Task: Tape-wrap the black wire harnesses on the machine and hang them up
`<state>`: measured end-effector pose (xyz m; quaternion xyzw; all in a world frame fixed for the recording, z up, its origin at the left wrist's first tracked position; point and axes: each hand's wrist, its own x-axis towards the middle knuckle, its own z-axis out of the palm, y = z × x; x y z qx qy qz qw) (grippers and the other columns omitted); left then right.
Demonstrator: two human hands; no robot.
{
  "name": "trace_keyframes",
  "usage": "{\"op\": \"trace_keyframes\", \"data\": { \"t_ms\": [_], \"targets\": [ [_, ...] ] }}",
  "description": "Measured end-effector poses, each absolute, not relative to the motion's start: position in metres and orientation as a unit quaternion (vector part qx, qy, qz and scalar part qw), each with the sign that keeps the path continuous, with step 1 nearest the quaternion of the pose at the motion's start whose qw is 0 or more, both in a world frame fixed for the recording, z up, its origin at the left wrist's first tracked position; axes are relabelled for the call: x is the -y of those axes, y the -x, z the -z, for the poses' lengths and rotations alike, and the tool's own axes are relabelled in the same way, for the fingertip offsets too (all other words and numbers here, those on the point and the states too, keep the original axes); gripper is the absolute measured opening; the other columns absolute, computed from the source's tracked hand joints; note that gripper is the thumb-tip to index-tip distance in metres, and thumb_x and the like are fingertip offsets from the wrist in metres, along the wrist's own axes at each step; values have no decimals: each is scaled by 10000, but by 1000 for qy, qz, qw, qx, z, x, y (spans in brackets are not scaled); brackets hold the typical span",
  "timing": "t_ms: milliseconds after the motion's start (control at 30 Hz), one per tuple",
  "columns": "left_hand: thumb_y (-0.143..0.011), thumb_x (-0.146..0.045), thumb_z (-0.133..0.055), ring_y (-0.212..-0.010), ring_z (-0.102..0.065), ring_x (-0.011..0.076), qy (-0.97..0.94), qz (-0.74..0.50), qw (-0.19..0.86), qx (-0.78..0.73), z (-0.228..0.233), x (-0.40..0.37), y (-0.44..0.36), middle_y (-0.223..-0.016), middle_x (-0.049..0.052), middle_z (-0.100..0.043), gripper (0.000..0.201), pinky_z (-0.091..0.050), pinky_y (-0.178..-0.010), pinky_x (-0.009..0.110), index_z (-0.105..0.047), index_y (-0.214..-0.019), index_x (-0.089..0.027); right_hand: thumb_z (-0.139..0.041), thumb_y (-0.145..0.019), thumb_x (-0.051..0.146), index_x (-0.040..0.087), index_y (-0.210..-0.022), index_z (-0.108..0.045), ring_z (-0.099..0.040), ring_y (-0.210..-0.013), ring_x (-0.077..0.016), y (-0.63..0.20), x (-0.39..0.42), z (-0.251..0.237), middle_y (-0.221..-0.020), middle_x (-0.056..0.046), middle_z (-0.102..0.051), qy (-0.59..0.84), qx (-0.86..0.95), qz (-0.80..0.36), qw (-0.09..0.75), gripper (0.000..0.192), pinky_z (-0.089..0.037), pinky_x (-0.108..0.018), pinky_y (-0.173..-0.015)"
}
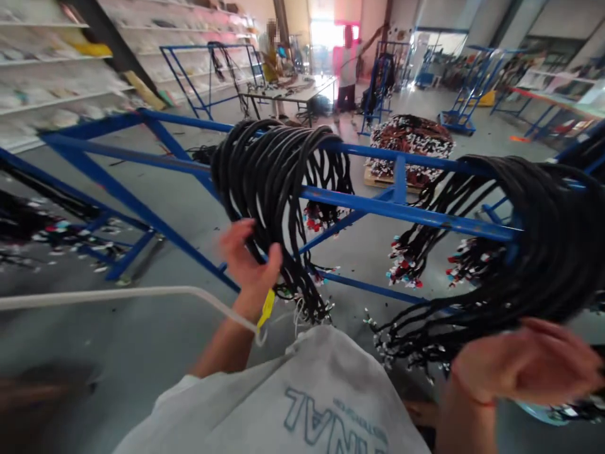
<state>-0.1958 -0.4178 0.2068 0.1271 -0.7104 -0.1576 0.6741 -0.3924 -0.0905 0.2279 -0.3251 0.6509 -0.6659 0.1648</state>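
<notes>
My left hand (250, 258) is open, thumb and fingers apart, at the near side of a bundle of black cables (265, 170) draped over the rack's blue rails. Whether it touches the cables I cannot tell. A white cord (189, 291) with a yellow tag (267, 309) passes by my left wrist. Lower right, my right hand (529, 362) is blurred, its fingers loosely bent and nothing visible in it. Just above it hangs a thicker bundle of black cables (553, 233), also over the rails, with small white, red and blue connectors (404, 265) at the ends.
The blue metal rack (350, 200) spans the view before me. Another cable-laden rack (94, 221) stands left. Behind are a pallet of brown cables (411, 145), a worktable (302, 88), two people (347, 75) and wall shelves (47, 63).
</notes>
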Motion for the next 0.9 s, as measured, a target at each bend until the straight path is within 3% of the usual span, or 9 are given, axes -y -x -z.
{"op": "trace_keyframes", "data": {
  "t_ms": [33,100,167,233,333,433,567,767,900],
  "targets": [
    [-690,-451,-761,-1245,-505,277,-191,157,711,658,-206,442,183,-1384,136,-494,755,-441,-1024,461,-448,-1332,-208,-772,-679,520,198,-951,-659,-609,-728,-211,375,124,-227,-752,-32,-626,334,-645,666,172,437,-523,-328,-648],
    [-599,-547,-794,-1300,-466,287,-263,261,688,624,-202,486,170,-1476,150,-400,972,-451,-1023,448,-357,-1409,-234,-779,-687,507,205,-953,-654,-598,-733,-200,344,196,-226,-754,-24,-618,349,-632,666,185,422,-515,-317,-653],
    [-579,-605,-779,-1244,-532,293,-264,446,562,645,-195,519,168,-1392,131,-518,920,-490,-983,434,-444,-1361,-253,-784,-690,503,212,-938,-649,-580,-720,-183,320,263,-223,-746,-13,-606,365,-621,667,191,405,-502,-300,-641],
    [-552,-622,-778,-1128,-615,320,-232,602,401,651,-185,542,174,-1173,121,-671,791,-531,-923,444,-601,-1205,-213,-782,-690,511,216,-892,-640,-551,-681,-158,306,310,-218,-727,0,-588,364,-612,678,181,385,-476,-276,-608],
    [-434,-534,-854,-1015,-663,355,-200,712,250,625,-173,554,188,-966,109,-737,720,-557,-885,461,-701,-1025,-150,-720,-745,538,210,-801,-618,-445,-548,-107,302,337,-215,-617,37,-497,309,-602,722,145,348,-381,-236,-503],
    [-405,-457,-887,-998,-671,353,-183,744,205,609,-169,550,198,-942,93,-746,670,-564,-890,455,-727,-975,-142,-742,-729,490,200,-812,-642,-347,-490,-84,294,338,-221,-551,69,-405,289,-625,715,123,318,-289,-226,-455],
    [-437,-484,-888,-1056,-650,346,-147,729,204,637,-176,545,200,-1018,95,-740,676,-528,-958,467,-729,-992,-132,-782,-640,389,180,-766,-649,-354,-504,-84,278,341,-229,-543,69,-422,295,-698,647,83,278,-293,-230,-469],
    [-478,-576,-856,-1115,-623,337,-103,674,208,701,-184,550,199,-1076,87,-732,706,-472,-1036,465,-719,-1018,-143,-706,-672,357,186,-600,-548,-351,-503,-91,295,317,-223,-520,55,-430,148,-755,638,-36,244,-298,-240,-476],
    [-548,-595,-823,-1116,-625,333,-61,674,208,706,-182,549,201,-1080,108,-722,668,-468,-1043,479,-710,-1028,-145,-770,-646,357,202,-684,-582,-499,-631,-133,285,339,-221,-670,19,-575,229,-705,669,45,247,-422,-259,-591]
  ]
}}
